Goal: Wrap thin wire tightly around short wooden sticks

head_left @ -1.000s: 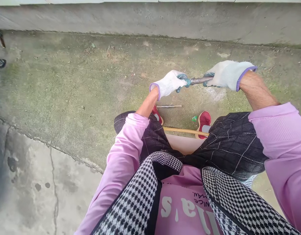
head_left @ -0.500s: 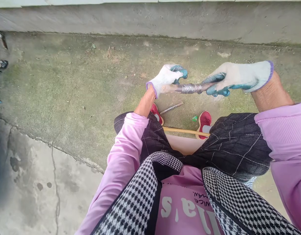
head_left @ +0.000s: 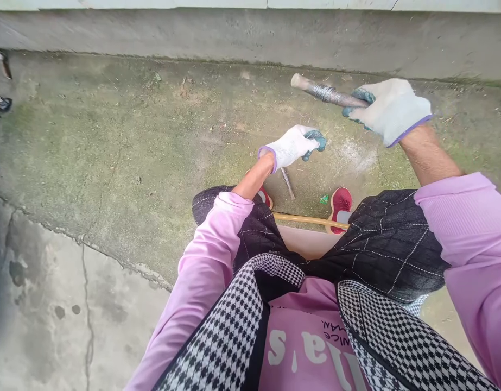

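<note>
I sit over mossy concrete in white gloves with blue-green fingertips. My right hand [head_left: 391, 108] is raised and closed round a wire-wrapped handle [head_left: 327, 93], whose pale end points up and to the left. My left hand [head_left: 293, 145] is lower, near my left knee, with its fingers curled. A thin metal rod [head_left: 288, 183] slants down from under that hand to the ground between my red shoes [head_left: 340, 202]; the grip itself is hidden by the glove.
A yellow stick [head_left: 311, 219] lies across the ground by my feet, with a small green scrap [head_left: 323, 199] beside it. A concrete kerb [head_left: 193, 32] runs along the far side. A crack [head_left: 87, 260] crosses the paler slab at left. Dark footwear [head_left: 0, 103] shows at the left edge.
My left hand has let go of the wire-wrapped handle and dropped down. My right hand has lifted the handle up and away. The thin rod has turned from lying across to nearly upright.
</note>
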Demonstrator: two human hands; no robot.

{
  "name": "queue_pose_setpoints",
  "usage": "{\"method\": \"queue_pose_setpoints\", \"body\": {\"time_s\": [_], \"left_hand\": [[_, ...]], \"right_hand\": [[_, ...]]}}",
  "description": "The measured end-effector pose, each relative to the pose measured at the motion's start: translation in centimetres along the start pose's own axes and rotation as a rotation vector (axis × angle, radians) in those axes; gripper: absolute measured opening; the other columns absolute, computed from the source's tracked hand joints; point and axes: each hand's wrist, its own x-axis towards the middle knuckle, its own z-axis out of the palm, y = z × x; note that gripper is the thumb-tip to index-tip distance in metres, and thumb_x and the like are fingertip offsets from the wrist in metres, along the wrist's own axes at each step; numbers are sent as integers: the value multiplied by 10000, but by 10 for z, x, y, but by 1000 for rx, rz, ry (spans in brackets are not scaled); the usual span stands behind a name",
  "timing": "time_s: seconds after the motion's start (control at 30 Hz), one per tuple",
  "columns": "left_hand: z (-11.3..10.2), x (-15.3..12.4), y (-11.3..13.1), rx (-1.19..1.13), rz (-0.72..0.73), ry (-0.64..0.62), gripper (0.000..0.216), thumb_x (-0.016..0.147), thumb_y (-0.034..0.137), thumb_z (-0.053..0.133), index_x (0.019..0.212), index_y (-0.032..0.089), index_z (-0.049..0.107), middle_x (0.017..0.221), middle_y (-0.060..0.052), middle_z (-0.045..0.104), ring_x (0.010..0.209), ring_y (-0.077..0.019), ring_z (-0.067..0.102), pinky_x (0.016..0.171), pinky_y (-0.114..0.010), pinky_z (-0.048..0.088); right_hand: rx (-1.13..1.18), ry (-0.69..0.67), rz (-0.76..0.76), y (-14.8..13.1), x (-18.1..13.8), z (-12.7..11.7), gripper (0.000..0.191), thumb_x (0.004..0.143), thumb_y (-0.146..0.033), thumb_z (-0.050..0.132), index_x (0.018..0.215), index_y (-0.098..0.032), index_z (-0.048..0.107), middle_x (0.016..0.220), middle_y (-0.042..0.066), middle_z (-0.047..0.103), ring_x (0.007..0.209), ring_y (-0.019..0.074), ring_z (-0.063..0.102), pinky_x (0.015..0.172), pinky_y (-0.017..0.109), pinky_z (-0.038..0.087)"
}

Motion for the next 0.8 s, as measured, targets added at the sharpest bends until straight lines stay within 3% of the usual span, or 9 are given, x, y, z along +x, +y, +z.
{"method": "queue_pose_setpoints", "body": {"time_s": [0.07,0.13,0.27,0.37,0.53,0.63,0.8], "left_hand": [[-6,2,-1,-2,14,22,114,981,94,872,987,188,807,788,26,683,663,-107,581,718,-273,516],[-13,5,1,-9,32,58,133,995,74,855,967,189,795,790,24,676,662,-105,567,700,-262,498],[-24,7,7,-10,41,116,275,1059,19,735,853,200,722,778,34,605,652,-93,519,663,-241,450],[-27,5,10,-23,51,115,317,1046,-28,671,829,196,722,838,10,668,673,-94,523,655,-237,463],[-28,3,8,-56,40,110,250,1041,22,691,882,191,785,887,-2,749,682,-88,544,665,-206,466],[-31,4,6,-75,26,94,156,1011,79,761,920,193,815,906,-5,782,702,-96,588,694,-209,484],[-33,10,7,-161,41,-5,214,1043,30,793,877,166,803,921,-17,804,733,-99,663,735,-208,542]], "right_hand": [[-196,-83,-12,2,6,2,284,1230,-452,764,1301,-197,868,1190,217,871,1135,397,801,1012,521,627],[-271,-159,-20,3,9,5,307,1240,-467,746,1318,-193,863,1267,249,877,1152,405,809,995,514,615],[-306,-314,-54,3,5,9,227,1209,-429,769,1200,-228,875,976,136,804,939,339,761,876,465,578],[-160,-440,-90,7,1,13,182,1167,-416,830,1122,-248,887,800,56,722,767,277,698,795,426,550],[181,-604,-117,23,-4,19,213,1111,-427,935,1064,-224,892,792,47,735,672,212,628,635,369,481],[360,-651,-177,28,-9,17,248,1077,-447,997,1069,-215,910,797,35,736,670,184,612,594,333,473],[630,-656,-272,24,-16,4,327,971,-457,1092,1137,-219,941,850,17,784,648,137,584,525,269,467]]}}
